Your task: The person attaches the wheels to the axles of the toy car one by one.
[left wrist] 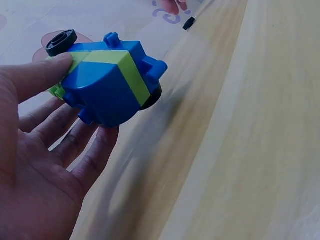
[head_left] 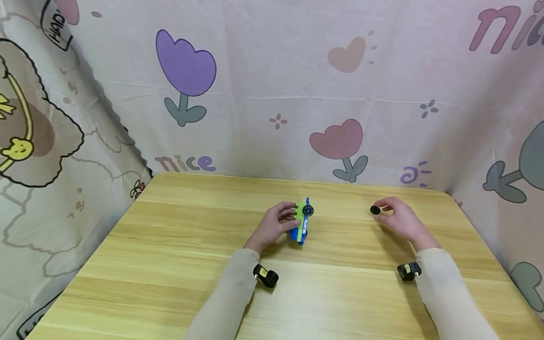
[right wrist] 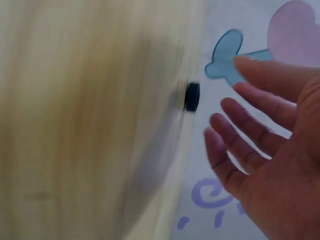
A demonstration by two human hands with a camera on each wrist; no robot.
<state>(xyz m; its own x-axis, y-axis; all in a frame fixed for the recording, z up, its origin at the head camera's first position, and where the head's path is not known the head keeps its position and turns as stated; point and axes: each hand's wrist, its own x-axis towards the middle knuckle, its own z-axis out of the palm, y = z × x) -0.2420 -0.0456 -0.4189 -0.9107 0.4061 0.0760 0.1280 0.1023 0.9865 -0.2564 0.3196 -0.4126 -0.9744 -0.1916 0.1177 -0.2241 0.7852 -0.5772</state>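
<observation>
My left hand [head_left: 274, 225] grips a small blue and lime-green toy car [head_left: 299, 226] built of blocks, thumb on one side and fingers on the other. The left wrist view shows the car's rounded blue end [left wrist: 102, 92] tilted above the table, with a black wheel [left wrist: 61, 43] on its upper side and another dark wheel partly hidden beneath. At the right, my right hand [head_left: 401, 219] hovers with fingers spread and nothing between them. A loose black wheel [right wrist: 192, 97] stands on the table just beyond its fingertips, apart from them in the right wrist view.
The wooden table [head_left: 170, 264] ends at a pale printed cloth [head_left: 263, 85] that hangs behind and along both sides. Each sleeved wrist carries a small black camera, one at the left wrist [head_left: 266, 276] and one at the right wrist [head_left: 409, 271].
</observation>
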